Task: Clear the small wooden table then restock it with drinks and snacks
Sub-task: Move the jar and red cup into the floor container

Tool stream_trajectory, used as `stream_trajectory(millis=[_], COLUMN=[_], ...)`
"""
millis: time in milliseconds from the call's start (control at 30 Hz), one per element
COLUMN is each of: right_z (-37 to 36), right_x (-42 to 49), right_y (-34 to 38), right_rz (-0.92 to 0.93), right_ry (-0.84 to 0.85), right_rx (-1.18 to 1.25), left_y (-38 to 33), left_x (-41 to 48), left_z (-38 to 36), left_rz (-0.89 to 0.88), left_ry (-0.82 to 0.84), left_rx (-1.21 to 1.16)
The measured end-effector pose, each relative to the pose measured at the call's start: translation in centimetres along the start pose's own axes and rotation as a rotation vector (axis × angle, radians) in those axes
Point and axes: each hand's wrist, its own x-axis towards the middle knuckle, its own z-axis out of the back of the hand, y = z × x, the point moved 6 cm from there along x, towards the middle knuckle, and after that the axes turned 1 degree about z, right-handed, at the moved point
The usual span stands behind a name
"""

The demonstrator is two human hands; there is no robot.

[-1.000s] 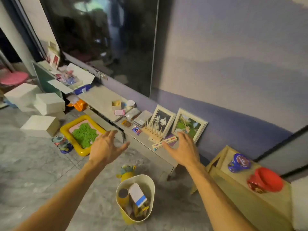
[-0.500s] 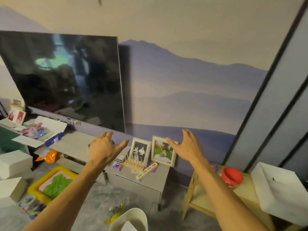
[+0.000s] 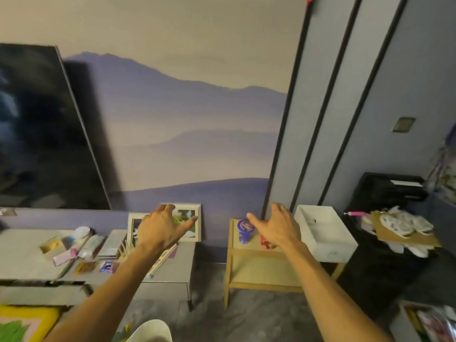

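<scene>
The small wooden table (image 3: 233,253) stands against the wall, right of centre, with a lower shelf. On its top sit a blue toy (image 3: 243,230), a red object (image 3: 266,243) partly hidden behind my right hand, and a white open box (image 3: 323,233) at its right end. My right hand (image 3: 276,227) hovers open in the air in front of the red object, holding nothing. My left hand (image 3: 162,228) is open too, spread in front of the picture frames on the grey TV console (image 3: 170,270).
Two framed pictures (image 3: 187,220) lean on the wall. The console holds small boxes, packets and a peg rack (image 3: 125,250). A large TV (image 3: 42,134) is at left. A black cabinet (image 3: 385,243) with clutter stands right. A white bin rim (image 3: 150,332) and yellow tray (image 3: 27,322) lie below.
The view has swung up and to the right, bringing the wooden table and black cabinet into view. Both hands stay raised and open, with my right hand now over the table.
</scene>
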Motion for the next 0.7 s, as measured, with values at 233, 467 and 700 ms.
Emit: stream_trajectory(millis=[233,467,700], right_z=[2.0,2.4,-0.4], right_x=[1.5,4.1,8.2], right_y=[-8.1,-14.4,-17.2], right_rz=[-0.097,-0.138,-0.142], right_ry=[-0.016,0.018,0.084], right_rx=[0.047,0.040,0.022], left_y=[-10.8,-17.0,-19.5], left_x=[1.2,3.7,6.1], left_z=[-4.5,-9.8,-13.4], left_rz=[-0.132,-0.123,-0.096], left_ry=[0.037,0.102,0.151], left_rx=[0.009,0.016,0.005])
